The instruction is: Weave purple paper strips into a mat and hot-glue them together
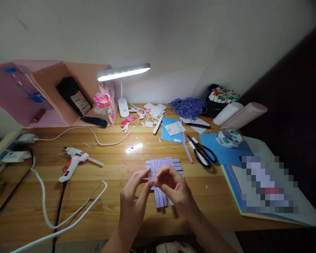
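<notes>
My left hand (135,191) and my right hand (176,186) meet over a woven mat of purple paper strips (162,198) on the wooden table. The fingers of both are closed in a pinch, the tips almost touching. Between them shows a small translucent piece (152,178), which looks like a bit of clear tape; its exact kind is hard to make out. Loose strip ends stick out along the mat's sides and near edge, while my hands cover part of its middle. One separate purple strip (187,149) lies beyond the mat to the right.
Black-handled scissors (205,154) and a tape roll (229,137) lie to the right. At left are a glue gun (75,161) with its light lit, and white cables (43,196). Paper scraps, a marker (158,125), purple yarn (186,108) and a lit lamp (124,72) are at the back.
</notes>
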Action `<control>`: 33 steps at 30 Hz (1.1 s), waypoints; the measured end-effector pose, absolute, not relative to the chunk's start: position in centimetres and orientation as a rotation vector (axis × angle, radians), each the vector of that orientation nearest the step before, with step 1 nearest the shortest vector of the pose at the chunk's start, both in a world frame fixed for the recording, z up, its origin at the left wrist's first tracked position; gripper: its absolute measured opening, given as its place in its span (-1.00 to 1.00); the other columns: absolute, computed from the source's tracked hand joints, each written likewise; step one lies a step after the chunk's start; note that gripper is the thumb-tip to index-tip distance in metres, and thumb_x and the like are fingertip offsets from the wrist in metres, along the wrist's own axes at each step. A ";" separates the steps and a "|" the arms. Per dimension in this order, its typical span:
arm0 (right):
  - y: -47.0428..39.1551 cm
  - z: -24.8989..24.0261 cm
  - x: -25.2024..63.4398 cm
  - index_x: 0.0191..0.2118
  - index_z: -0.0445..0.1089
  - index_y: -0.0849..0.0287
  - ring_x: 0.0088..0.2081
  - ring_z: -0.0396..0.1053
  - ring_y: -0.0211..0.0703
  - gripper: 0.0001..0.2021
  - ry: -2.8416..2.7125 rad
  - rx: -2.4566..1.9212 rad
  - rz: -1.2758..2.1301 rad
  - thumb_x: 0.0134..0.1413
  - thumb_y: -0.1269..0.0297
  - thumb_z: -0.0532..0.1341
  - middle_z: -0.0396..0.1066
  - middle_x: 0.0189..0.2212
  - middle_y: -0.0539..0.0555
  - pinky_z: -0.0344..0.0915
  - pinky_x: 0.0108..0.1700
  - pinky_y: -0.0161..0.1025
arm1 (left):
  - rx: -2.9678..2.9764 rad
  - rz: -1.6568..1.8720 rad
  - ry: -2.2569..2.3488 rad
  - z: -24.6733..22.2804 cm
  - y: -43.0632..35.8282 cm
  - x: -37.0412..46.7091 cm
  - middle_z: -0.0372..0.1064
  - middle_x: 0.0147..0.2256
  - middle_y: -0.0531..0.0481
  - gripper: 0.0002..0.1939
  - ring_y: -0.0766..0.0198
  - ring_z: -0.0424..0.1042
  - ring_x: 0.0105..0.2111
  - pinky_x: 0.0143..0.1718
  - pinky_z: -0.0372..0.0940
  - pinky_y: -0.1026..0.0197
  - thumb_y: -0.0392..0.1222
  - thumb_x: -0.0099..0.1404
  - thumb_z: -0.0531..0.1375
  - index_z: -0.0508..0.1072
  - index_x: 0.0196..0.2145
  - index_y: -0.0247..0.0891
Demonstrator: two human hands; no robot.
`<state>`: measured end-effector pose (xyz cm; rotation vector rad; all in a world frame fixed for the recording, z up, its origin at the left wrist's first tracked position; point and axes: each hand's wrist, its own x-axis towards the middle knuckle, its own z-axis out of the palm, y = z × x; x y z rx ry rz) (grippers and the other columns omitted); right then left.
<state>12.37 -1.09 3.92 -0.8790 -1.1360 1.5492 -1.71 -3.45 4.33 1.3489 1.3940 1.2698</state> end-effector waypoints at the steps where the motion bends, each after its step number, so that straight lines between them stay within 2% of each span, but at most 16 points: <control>1: -1.1 4.0 12.3 -0.30 0.32 0.09 -0.32 0.32 -0.28 -0.92 -1.152 -0.880 1.551 0.09 0.32 0.26 0.30 -0.41 -0.05 0.29 -0.23 -0.32 | 1.303 1.245 1.369 4.3 -3.4 -1.7 0.46 -0.19 -0.06 -0.80 0.20 0.45 -0.19 -0.19 0.35 0.28 -0.16 0.24 0.21 0.52 -0.17 -0.17; 5: -1.2 4.0 11.9 -0.29 0.34 0.08 -0.30 0.37 -0.24 -0.91 -1.281 -0.968 1.397 0.07 0.36 0.26 0.33 -0.37 -0.03 0.34 -0.24 -0.29 | 1.192 1.256 1.326 4.1 -3.3 -1.7 0.50 -0.28 -0.06 -0.86 0.18 0.46 -0.25 -0.19 0.35 0.26 -0.16 0.23 0.22 0.57 -0.31 -0.20; 9: -1.4 4.0 11.6 -0.21 0.38 0.06 -0.33 0.39 -0.19 -0.89 -1.489 -1.161 0.969 0.11 0.36 0.21 0.38 -0.33 0.03 0.37 -0.31 -0.26 | 1.157 1.464 1.429 4.0 -3.3 -1.8 0.47 -0.40 -0.01 -0.92 0.24 0.44 -0.33 -0.25 0.33 0.30 -0.19 0.17 0.27 0.57 -0.42 -0.19; 12: -1.7 4.3 11.6 -0.16 0.37 0.05 -0.39 0.33 -0.20 -0.81 -1.527 -1.281 0.601 0.08 0.40 0.23 0.36 -0.31 0.04 0.33 -0.34 -0.22 | 1.086 1.561 1.489 3.7 -3.2 -2.0 0.47 -0.40 0.03 -0.94 0.28 0.43 -0.35 -0.28 0.34 0.33 -0.19 0.14 0.29 0.58 -0.40 -0.16; 15: -2.3 4.6 11.5 -0.20 0.39 0.03 -0.39 0.32 -0.20 -0.79 -1.597 -1.194 0.408 0.06 0.49 0.24 0.37 -0.36 0.01 0.31 -0.30 -0.22 | 0.995 1.529 1.531 3.5 -3.1 -2.0 0.51 -0.36 0.04 -0.86 0.29 0.46 -0.36 -0.29 0.37 0.34 -0.18 0.09 0.33 0.59 -0.33 -0.16; 18: -2.6 4.7 11.1 -0.16 0.43 0.02 -0.30 0.38 -0.15 -0.74 -1.688 -1.099 0.415 0.06 0.50 0.25 0.45 -0.35 0.03 0.32 -0.25 -0.21 | 0.871 1.487 1.525 3.8 -3.2 -1.7 0.53 -0.40 0.04 -0.83 0.27 0.49 -0.40 -0.33 0.41 0.33 -0.16 0.03 0.36 0.58 -0.36 -0.20; 20: -2.4 4.6 10.7 -0.12 0.45 0.01 -0.28 0.41 -0.12 -0.74 -1.670 -1.107 0.537 0.07 0.46 0.26 0.48 -0.32 0.04 0.34 -0.24 -0.21 | 0.843 1.459 1.456 4.2 -3.2 -1.5 0.53 -0.43 0.03 -0.86 0.26 0.50 -0.42 -0.36 0.42 0.32 -0.14 0.04 0.36 0.57 -0.41 -0.22; 25: -1.7 3.9 10.5 -0.22 0.50 -0.06 -0.30 0.43 -0.15 -0.77 -1.535 -1.103 0.799 0.08 0.47 0.25 0.51 -0.35 -0.01 0.36 -0.26 -0.22 | 0.881 1.365 1.313 4.6 -3.1 -1.5 0.52 -0.46 0.00 -0.85 0.25 0.50 -0.44 -0.39 0.43 0.30 -0.10 0.09 0.32 0.56 -0.43 -0.25; 29: -1.7 3.5 11.0 -0.18 0.50 -0.12 -0.29 0.40 -0.12 -0.69 -1.578 -1.064 0.683 0.08 0.50 0.24 0.49 -0.34 0.00 0.34 -0.26 -0.18 | 0.849 1.395 1.415 4.4 -2.9 -1.5 0.47 -0.53 0.04 -0.81 0.32 0.44 -0.51 -0.49 0.37 0.37 -0.11 0.01 0.37 0.51 -0.45 -0.26; 33: -1.5 3.5 11.9 -0.15 0.51 -0.16 -0.28 0.34 -0.09 -0.68 -1.703 -1.048 0.533 0.09 0.46 0.22 0.43 -0.35 0.04 0.32 -0.25 -0.13 | 0.807 1.241 1.328 3.9 -2.3 -2.0 0.48 -0.50 -0.01 -0.69 0.30 0.43 -0.48 -0.45 0.35 0.33 0.00 -0.04 0.38 0.55 -0.39 -0.27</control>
